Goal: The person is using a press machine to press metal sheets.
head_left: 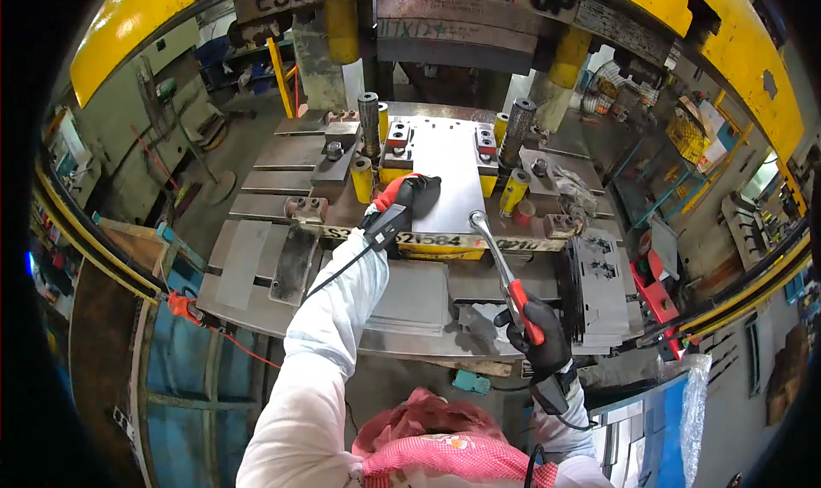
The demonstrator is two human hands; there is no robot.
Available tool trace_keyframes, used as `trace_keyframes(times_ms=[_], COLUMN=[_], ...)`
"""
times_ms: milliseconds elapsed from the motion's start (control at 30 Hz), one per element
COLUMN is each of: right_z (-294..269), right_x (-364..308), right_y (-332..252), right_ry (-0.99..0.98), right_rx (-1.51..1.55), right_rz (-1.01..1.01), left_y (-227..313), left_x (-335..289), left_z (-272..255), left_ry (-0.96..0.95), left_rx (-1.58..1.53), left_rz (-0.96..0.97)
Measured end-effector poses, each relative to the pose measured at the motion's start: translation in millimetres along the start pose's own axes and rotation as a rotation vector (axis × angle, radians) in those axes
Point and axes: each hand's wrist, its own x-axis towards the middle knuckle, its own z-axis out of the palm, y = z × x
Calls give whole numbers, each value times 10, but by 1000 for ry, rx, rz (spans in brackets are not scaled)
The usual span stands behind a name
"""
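Observation:
A bright flat metal sheet [453,167] lies across the lower half of a press die [333,231], between its guide posts. My left hand [417,197], in a dark glove with a red cuff, rests on the sheet's near left part, fingers lying on it. In my right hand [543,338], also dark-gloved, is the red handle of a ratchet wrench [496,253]. The wrench's round metal head is by the near right corner of the sheet; whether it touches cannot be told. A dark device with a cable is strapped at each wrist.
A stack of grey sheets [410,295] sits in front of the die. Cut metal pieces [599,287] are piled at the right. Yellow posts [514,191] and dark guide pillars [517,129] rise around the sheet. The upper die [457,26] hangs overhead. An orange cable [248,347] runs at left.

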Motion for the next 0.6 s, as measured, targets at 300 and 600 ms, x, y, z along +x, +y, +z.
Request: trace_keyframes(times_ms=[300,600], right_z=[17,120], right_x=[125,114], right_y=[-17,-137], right_ry=[9,62], right_rx=[1,-20], right_rz=[-5,3], left_y=[327,266], left_x=[-743,-815], left_z=[670,703], left_ry=[106,129], left_rx=[-49,-162], left_rz=[-152,-142])
